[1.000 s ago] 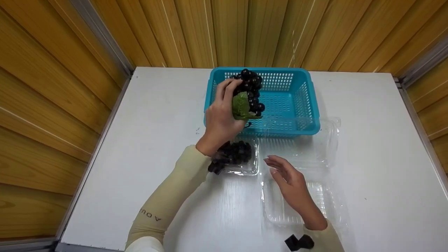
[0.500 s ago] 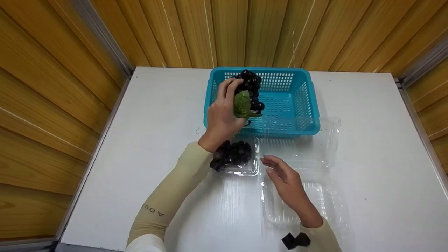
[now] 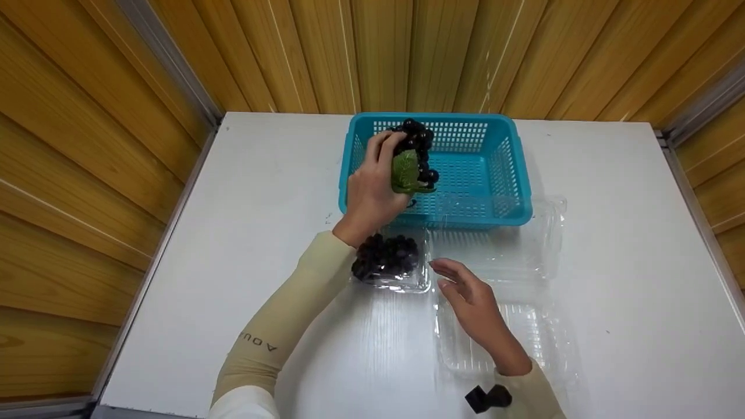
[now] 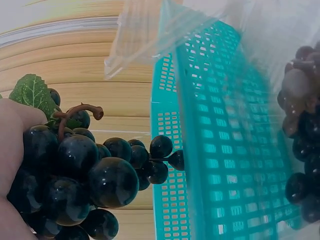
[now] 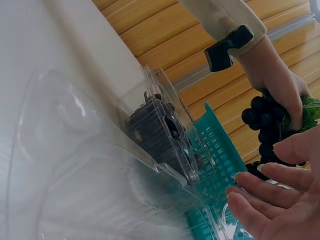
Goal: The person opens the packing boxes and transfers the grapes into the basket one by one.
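Note:
My left hand (image 3: 374,180) grips a bunch of dark grapes (image 3: 414,139) with a green leaf (image 3: 405,170), held over the left part of the blue-green basket (image 3: 506,169). In the left wrist view the bunch's brown stem (image 4: 80,111) and glossy berries show close up, and the basket wall (image 4: 215,130) stands beyond them. My right hand (image 3: 474,302) holds nothing; its fingers are relaxed above an open clear plastic clamshell box (image 3: 460,361). In the right wrist view the fingers (image 5: 270,190) spread loosely.
A second clear box (image 3: 428,279) with dark grapes (image 3: 396,253) inside sits in front of the basket, below my left wrist. The clamshell's raised lid (image 3: 541,238) stands against the basket's front right. Wood-panelled walls (image 3: 448,52) enclose the white table (image 3: 262,174).
My left hand and the grape bunch have shifted slightly to the right over the basket. The right hand has drifted a little left.

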`<state>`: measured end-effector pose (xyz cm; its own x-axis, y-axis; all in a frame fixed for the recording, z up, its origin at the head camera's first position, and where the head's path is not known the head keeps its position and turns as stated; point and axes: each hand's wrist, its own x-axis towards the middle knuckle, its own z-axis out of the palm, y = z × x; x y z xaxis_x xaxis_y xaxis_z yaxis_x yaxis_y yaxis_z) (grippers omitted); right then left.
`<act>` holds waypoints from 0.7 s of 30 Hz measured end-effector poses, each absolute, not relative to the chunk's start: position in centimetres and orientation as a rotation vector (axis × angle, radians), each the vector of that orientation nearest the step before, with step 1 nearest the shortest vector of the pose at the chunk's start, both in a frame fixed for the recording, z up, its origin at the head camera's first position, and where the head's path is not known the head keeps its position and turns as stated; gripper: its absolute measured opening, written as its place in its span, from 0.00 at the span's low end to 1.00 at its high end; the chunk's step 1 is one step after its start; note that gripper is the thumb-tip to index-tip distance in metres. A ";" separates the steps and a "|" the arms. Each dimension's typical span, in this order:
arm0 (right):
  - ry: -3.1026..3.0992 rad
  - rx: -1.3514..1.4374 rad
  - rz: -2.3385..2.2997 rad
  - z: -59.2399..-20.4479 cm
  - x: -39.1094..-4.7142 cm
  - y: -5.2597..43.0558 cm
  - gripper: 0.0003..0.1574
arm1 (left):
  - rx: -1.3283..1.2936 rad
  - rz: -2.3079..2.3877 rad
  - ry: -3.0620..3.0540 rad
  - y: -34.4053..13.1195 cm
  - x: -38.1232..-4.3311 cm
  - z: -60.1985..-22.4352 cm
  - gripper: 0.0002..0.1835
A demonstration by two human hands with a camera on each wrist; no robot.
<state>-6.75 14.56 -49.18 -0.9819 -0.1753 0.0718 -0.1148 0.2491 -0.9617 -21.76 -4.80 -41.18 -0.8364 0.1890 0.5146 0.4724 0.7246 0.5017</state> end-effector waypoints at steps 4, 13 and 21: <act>2.438 -0.283 -1.871 -49.2 -6.8 14.5 0.22 | -0.518 -0.872 -2.505 -4.8 -22.2 -41.4 0.42; 2.406 -0.273 -1.868 -49.3 -6.8 14.4 0.23 | -0.536 -0.797 -2.540 -4.7 -23.0 -41.8 0.41; 2.421 -0.278 -1.843 -49.1 -6.8 14.3 0.22 | -0.526 -0.743 -2.616 -4.6 -23.7 -42.1 0.42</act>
